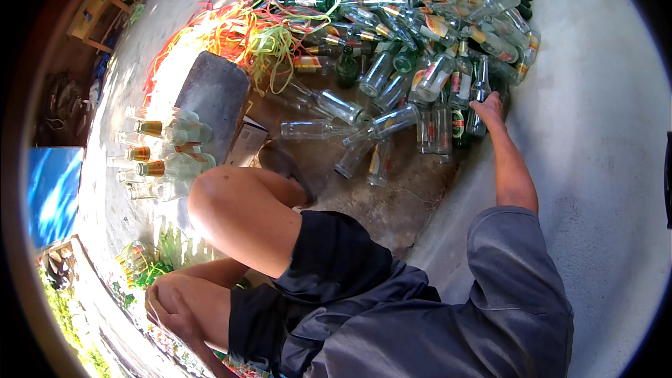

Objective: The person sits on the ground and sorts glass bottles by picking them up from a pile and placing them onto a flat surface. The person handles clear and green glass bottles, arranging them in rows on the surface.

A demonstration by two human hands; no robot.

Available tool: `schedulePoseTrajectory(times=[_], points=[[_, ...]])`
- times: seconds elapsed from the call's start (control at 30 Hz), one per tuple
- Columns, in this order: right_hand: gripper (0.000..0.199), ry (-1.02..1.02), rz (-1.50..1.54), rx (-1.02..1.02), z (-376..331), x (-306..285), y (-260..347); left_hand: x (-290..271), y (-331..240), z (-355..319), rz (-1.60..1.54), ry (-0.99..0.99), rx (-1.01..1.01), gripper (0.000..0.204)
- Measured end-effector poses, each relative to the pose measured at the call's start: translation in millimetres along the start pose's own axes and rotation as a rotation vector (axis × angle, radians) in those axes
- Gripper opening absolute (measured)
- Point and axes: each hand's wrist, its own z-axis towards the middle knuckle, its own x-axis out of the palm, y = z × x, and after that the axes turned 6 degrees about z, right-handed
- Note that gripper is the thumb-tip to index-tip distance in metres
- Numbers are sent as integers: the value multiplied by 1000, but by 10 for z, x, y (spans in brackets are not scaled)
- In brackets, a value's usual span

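Observation:
My right hand (490, 108) reaches out beside the wall and closes round a clear glass bottle (481, 89), which stands upright at the right edge of a heap of bottles (420, 17). Right next to it are other upright clear bottles (461, 73), some with labels, and a green bottle (458, 126) with a round label. Down at the lower left, my left hand (175, 311) lies on my bent knee with nothing in it. Several loose clear bottles (392, 123) lie on the floor between my foot and the heap.
Red and yellow-green plastic straps (245, 35) lie tangled left of the heap. A dark slab (215, 91) stands near my foot, with several clear bottles (171, 147) lying grouped beside it. A pale wall (595, 133) runs along my right. A wooden stool (98, 10) is at the far left.

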Motion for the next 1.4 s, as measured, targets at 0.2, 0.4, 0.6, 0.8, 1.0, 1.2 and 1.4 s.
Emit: schedulePoseTrajectory(times=[0.2, 0.4, 0.6, 0.8, 1.0, 1.2, 1.4], points=[[77, -9, -22, 16, -98, -48, 23, -16, -20, 9, 38, -8, -40, 51], [80, -90, -7, 48, -178, -84, -125, 12, -41, 10, -19, 0, 11, 50], [83, -157, 100, -70, -478, 36, -178, -73, -82, -48, 0, -2, -73, 53], [74, 18, 542, -2, -923, 233, 174, -178, -280, 95, -42, -21, -63, 52], [53, 267, 927, -287, -1656, 459, 1239, -174, -282, 63, -54, -8, -87, 50], [65, 604, 1032, -591, -2455, 766, 2711, -267, -191, -27, -53, -40, -96, 49], [72, 855, 1167, -771, -3093, 1041, 3918, -300, -224, 7, -88, -37, -128, 47]])
